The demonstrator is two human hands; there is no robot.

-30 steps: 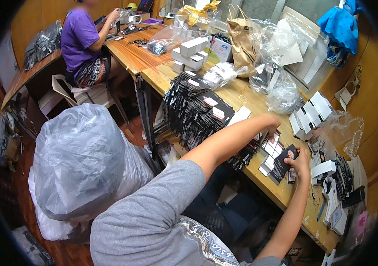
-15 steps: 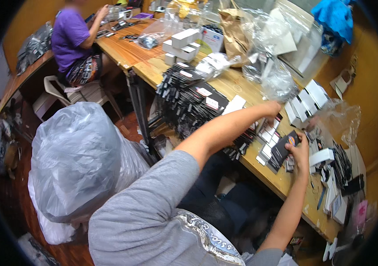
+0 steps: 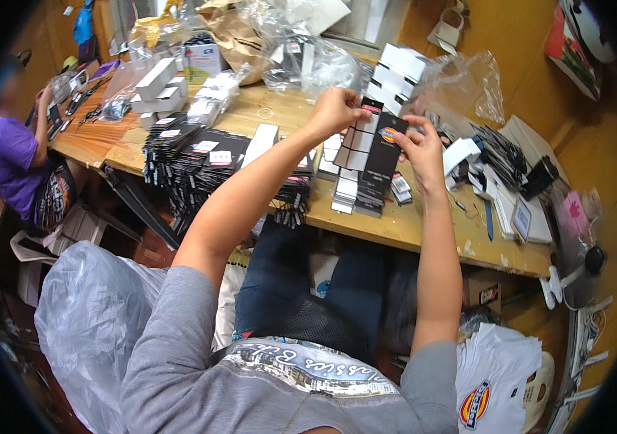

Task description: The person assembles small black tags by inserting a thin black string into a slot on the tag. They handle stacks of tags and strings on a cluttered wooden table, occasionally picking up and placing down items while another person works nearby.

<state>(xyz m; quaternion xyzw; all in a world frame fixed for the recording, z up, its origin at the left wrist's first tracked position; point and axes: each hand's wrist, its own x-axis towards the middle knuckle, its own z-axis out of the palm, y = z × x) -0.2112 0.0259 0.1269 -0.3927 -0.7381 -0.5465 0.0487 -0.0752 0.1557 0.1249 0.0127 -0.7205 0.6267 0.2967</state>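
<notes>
My right hand [image 3: 424,150] pinches the upper right edge of a tall black card hang tag [image 3: 383,155] with a coloured oval logo. It stands over a stack of black cards on the table. Beside its top, my left hand [image 3: 337,114] has thumb and fingers closed on a small black tag [image 3: 372,106] with a red and white label. White cards [image 3: 352,148] with dark gaps between them lie under and left of the black card. To the left of my left forearm, large piles of black tags [image 3: 196,163] with white stickers cover the table edge.
White boxes [image 3: 156,79] are stacked at the back left, near plastic bags and a brown paper bag [image 3: 232,40]. A blue pen [image 3: 489,219] and black tags [image 3: 500,155] lie at right. A big grey plastic bag [image 3: 95,325] stands left. A person in purple [image 3: 15,163] sits far left.
The view has swung to the right. My left hand has come up from the white cards and now grips a small labelled tag beside the black card, which my right hand still holds.
</notes>
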